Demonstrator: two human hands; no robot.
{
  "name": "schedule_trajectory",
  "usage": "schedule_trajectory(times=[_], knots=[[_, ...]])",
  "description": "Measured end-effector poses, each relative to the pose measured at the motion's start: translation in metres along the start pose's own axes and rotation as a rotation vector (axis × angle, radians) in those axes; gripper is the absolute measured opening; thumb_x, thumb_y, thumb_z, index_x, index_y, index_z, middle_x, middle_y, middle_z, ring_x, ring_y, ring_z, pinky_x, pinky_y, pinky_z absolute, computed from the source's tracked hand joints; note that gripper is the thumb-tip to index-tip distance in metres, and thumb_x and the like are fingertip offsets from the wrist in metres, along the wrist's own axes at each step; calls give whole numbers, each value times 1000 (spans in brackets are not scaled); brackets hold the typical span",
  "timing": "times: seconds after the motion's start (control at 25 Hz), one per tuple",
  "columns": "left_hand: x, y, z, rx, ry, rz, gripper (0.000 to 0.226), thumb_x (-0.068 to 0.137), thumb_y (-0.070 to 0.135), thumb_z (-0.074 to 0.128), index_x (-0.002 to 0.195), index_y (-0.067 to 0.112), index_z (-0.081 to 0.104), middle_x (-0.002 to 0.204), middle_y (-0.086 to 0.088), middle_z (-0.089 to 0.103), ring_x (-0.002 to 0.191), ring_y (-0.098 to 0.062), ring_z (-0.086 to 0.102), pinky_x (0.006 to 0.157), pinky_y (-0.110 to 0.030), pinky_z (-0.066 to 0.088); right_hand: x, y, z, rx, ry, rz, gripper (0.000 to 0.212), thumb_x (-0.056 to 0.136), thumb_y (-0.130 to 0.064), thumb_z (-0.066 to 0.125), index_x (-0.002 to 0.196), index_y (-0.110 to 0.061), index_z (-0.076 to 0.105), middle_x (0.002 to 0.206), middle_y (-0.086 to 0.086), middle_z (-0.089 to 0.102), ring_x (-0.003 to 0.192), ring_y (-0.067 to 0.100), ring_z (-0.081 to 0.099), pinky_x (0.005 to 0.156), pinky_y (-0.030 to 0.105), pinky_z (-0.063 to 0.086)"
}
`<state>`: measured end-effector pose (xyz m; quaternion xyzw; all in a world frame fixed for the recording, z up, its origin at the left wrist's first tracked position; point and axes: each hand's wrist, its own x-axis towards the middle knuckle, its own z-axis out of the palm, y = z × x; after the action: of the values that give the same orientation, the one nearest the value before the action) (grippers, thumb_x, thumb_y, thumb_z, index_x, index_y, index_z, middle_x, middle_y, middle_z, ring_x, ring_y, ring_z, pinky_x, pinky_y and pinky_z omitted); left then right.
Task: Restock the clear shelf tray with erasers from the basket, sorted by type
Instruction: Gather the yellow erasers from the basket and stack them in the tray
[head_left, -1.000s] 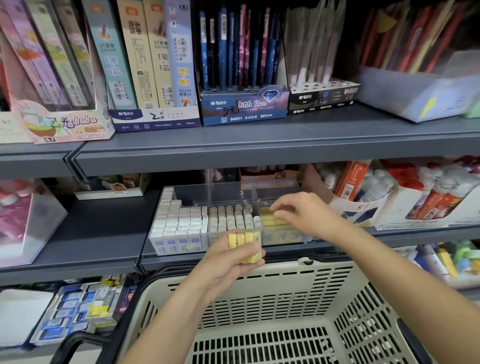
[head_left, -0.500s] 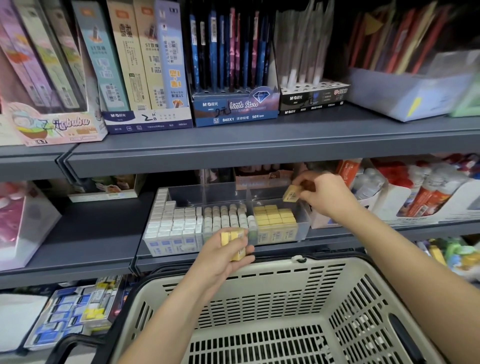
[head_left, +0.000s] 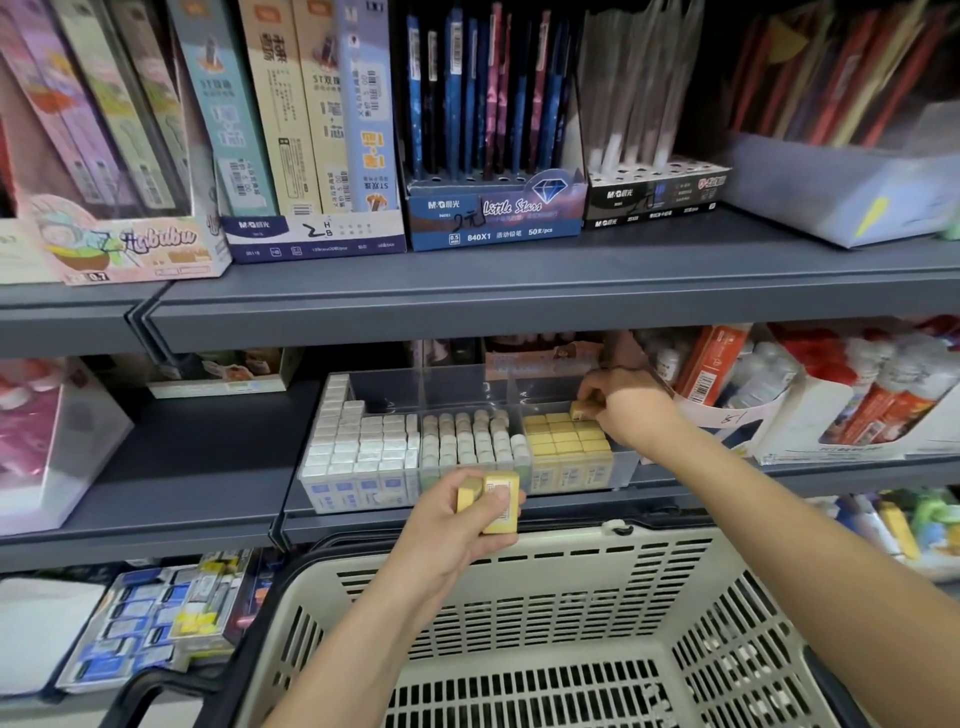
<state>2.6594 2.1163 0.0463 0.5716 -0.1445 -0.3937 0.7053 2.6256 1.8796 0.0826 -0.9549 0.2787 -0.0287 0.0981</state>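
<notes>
The clear shelf tray sits on the middle shelf with three compartments: white-and-blue erasers on the left, round-topped white erasers in the middle, yellow erasers on the right. My left hand holds a small stack of yellow erasers in front of the tray, above the basket's rim. My right hand reaches into the right compartment and pinches one yellow eraser at the back of the yellow rows. The beige basket is below, its visible inside bare.
The upper shelf overhangs the tray and carries pencil-lead and pen boxes. Glue bottles in a white carton stand right of the tray. A pink-and-clear box is at far left. More eraser packs lie on the lower shelf.
My right hand came down from above the tray into the right compartment with one yellow eraser. My left hand's stack looks smaller than one second ago.
</notes>
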Motion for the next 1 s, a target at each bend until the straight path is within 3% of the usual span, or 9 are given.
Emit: schedule_trajectory(times=[0.24, 0.44, 0.56, 0.68, 0.88, 1.0], knots=[[0, 1, 1, -19, 2, -6, 18, 88, 10, 60, 105, 12, 59, 93, -5, 74, 94, -16, 69, 68, -24, 55, -4, -2, 7, -179, -26, -34, 18, 88, -7, 47, 92, -19, 60, 98, 9, 61, 76, 24, 54, 67, 29, 47], [-1, 3, 5, -60, 44, -36, 21, 86, 0, 60, 104, 11, 57, 102, -14, 67, 94, -22, 66, 66, -24, 56, -21, -6, -10, -144, 14, -34, 18, 92, -26, 49, 102, -27, 64, 108, 3, 64, 94, 24, 60, 83, 36, 52], [-1, 6, 7, -65, 44, -30, 26, 85, -1, 61, 108, 10, 55, 101, -12, 65, 89, -19, 67, 67, -22, 56, -51, -24, -11, 229, 40, -174, 17, 89, -34, 58, 97, -25, 71, 97, -9, 69, 89, 8, 63, 85, 31, 52], [-1, 10, 13, -31, 13, -11, 23, 85, 0, 62, 107, 9, 58, 95, -10, 66, 81, -13, 68, 66, -21, 55, -80, -45, -6, 598, -144, -269, 15, 85, -32, 64, 91, -20, 71, 82, -9, 69, 69, 2, 64, 73, 22, 54], [2, 15, 15, -13, 129, 27, 18, 90, 5, 56, 106, 11, 51, 97, -11, 68, 80, -15, 69, 62, -23, 55, -72, -42, -12, 812, -202, -180, 4, 83, -18, 68, 85, -15, 67, 68, -4, 68, 60, 4, 65, 55, 16, 50], [2, 21, 4, 38, 159, 120, 9, 92, 9, 54, 101, 11, 54, 97, -7, 72, 85, -13, 69, 63, -23, 55, -43, -32, -25, 838, -80, -112, 11, 80, -17, 71, 87, -22, 65, 70, -5, 69, 64, 5, 66, 58, 18, 54]])
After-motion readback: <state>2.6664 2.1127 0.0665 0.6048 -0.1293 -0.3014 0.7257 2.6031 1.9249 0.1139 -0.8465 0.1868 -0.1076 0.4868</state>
